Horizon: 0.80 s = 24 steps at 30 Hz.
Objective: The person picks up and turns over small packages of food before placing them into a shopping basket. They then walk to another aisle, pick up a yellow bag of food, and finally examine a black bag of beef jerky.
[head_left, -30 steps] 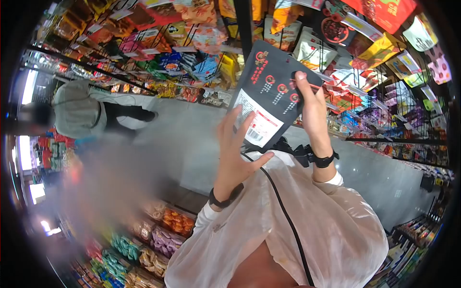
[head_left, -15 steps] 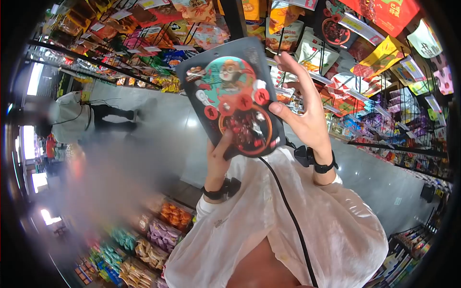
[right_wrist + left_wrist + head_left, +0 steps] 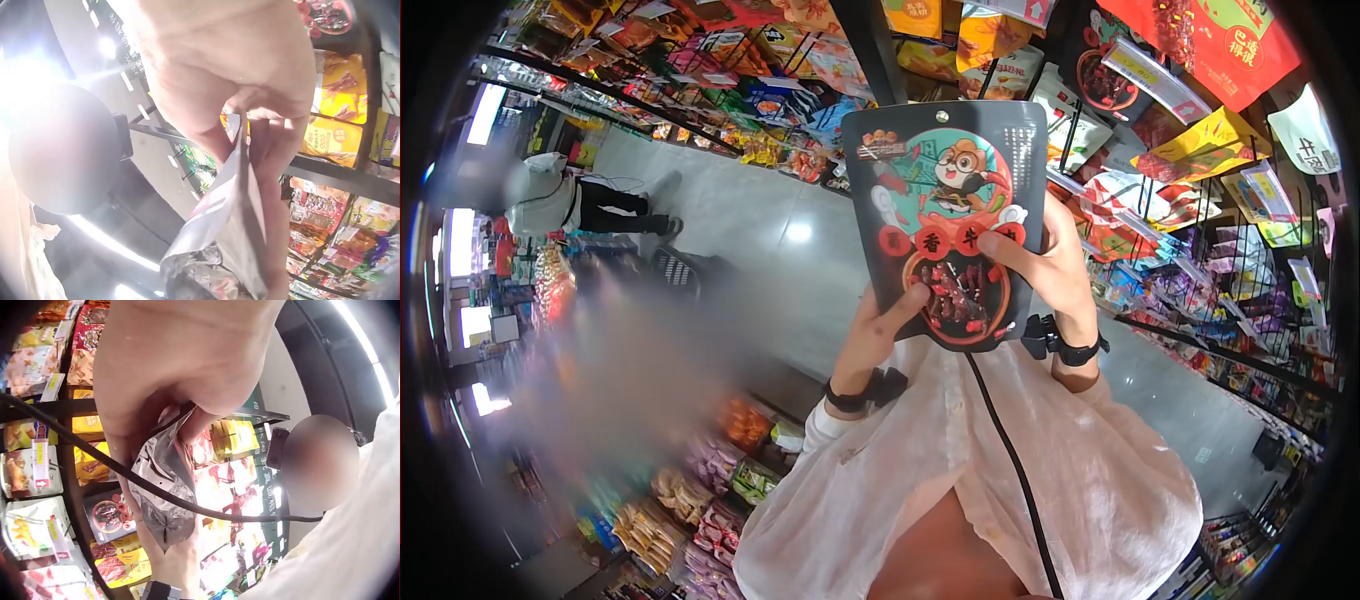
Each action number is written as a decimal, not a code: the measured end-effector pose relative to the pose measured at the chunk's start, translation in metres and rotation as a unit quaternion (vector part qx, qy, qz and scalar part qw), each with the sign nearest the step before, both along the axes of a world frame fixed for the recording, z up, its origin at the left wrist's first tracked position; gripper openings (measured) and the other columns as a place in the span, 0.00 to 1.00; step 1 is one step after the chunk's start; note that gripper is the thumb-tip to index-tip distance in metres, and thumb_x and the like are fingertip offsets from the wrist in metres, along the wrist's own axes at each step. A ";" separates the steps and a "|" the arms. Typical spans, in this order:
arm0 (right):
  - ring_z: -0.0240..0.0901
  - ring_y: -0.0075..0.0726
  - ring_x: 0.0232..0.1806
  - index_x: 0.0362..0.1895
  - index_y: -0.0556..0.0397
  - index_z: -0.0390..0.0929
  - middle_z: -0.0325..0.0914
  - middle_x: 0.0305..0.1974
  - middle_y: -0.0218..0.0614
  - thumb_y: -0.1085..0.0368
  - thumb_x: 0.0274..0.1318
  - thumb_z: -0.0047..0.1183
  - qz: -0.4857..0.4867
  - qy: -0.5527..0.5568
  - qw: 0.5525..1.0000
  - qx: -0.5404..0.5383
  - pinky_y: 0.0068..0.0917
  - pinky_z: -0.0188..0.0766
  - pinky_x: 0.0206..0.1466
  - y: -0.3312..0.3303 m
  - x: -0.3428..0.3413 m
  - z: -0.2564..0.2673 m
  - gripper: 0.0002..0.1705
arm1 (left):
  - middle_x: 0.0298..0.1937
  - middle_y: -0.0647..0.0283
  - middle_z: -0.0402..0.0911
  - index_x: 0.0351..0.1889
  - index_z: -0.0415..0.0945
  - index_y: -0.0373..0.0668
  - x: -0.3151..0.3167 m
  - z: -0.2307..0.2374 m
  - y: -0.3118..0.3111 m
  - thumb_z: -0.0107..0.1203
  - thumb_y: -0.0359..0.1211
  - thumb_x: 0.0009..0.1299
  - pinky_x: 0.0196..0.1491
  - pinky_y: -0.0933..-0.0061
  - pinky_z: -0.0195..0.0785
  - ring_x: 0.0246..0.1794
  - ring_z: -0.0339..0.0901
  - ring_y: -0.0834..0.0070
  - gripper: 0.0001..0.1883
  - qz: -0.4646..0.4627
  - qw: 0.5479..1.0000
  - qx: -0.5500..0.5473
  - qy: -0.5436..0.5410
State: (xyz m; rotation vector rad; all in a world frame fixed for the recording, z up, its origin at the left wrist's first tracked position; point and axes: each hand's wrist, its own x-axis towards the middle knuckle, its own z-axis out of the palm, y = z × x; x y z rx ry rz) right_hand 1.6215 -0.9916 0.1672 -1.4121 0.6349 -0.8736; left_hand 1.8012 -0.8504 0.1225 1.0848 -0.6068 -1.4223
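Note:
A black snack pouch (image 3: 955,185) with a cartoon animal and a bowl of red food on its front faces me in the head view, nearly upright. My left hand (image 3: 870,340) grips its lower left part, thumb on the printed bowl and fingers hidden behind. At the right edge my right hand (image 3: 1055,275) holds it too, thumb pressed on the front just under the row of red circles. The left wrist view shows the pouch's shiny bottom (image 3: 165,494) below the palm. In the right wrist view the pouch (image 3: 225,219) runs down from between thumb and fingers.
Racks of hanging snack bags (image 3: 1200,150) stand ahead and to the right, with price tags (image 3: 1155,80) jutting out. Grey floor (image 3: 750,225) runs along the aisle. A person (image 3: 565,205) stands at the far left. Bins of wrapped snacks (image 3: 655,535) lie lower left. A black cable (image 3: 1005,455) hangs down my shirt.
The pouch has turned from its labelled back to its printed front. Half a second ago my right hand was spread beside its edge; now it holds the pouch along with the left.

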 end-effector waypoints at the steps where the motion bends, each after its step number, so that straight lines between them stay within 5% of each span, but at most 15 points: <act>1: 0.77 0.23 0.49 0.59 0.59 0.76 0.83 0.50 0.32 0.76 0.56 0.64 0.008 -0.014 1.000 0.023 0.25 0.73 0.54 -0.004 -0.006 -0.002 0.25 | 0.63 0.62 0.77 0.68 0.67 0.34 -0.005 0.004 -0.002 0.56 0.34 0.79 0.62 0.71 0.68 0.60 0.73 0.76 0.23 -0.007 1.000 0.010 -0.008; 8: 0.72 0.13 0.37 0.58 0.57 0.77 0.82 0.43 0.26 0.75 0.58 0.64 -0.007 -0.030 0.998 0.051 0.15 0.68 0.36 -0.031 -0.037 -0.010 0.23 | 0.62 0.61 0.77 0.68 0.66 0.32 -0.043 0.017 -0.020 0.57 0.35 0.78 0.61 0.72 0.69 0.59 0.74 0.76 0.25 -0.031 0.999 0.009 -0.027; 14: 0.73 0.15 0.37 0.55 0.59 0.79 0.81 0.38 0.24 0.74 0.58 0.63 0.019 0.026 0.997 0.065 0.18 0.69 0.39 -0.051 -0.067 -0.013 0.19 | 0.62 0.60 0.77 0.68 0.66 0.32 -0.079 0.008 -0.032 0.56 0.36 0.79 0.62 0.71 0.68 0.59 0.74 0.76 0.25 -0.016 1.000 -0.009 -0.016; 18: 0.75 0.19 0.39 0.55 0.61 0.79 0.83 0.41 0.27 0.73 0.61 0.60 0.003 -0.073 0.991 0.116 0.21 0.72 0.42 -0.056 -0.075 -0.013 0.17 | 0.62 0.61 0.78 0.68 0.66 0.32 -0.091 0.005 -0.031 0.56 0.36 0.79 0.62 0.71 0.68 0.59 0.73 0.76 0.25 -0.025 1.000 0.005 -0.019; 24: 0.77 0.20 0.43 0.54 0.59 0.82 0.85 0.46 0.31 0.75 0.62 0.58 -0.012 -0.002 0.996 0.092 0.23 0.74 0.48 -0.067 -0.085 -0.015 0.16 | 0.62 0.61 0.78 0.68 0.66 0.32 -0.100 -0.003 -0.034 0.56 0.36 0.79 0.62 0.71 0.68 0.59 0.73 0.76 0.25 -0.049 0.999 -0.002 0.005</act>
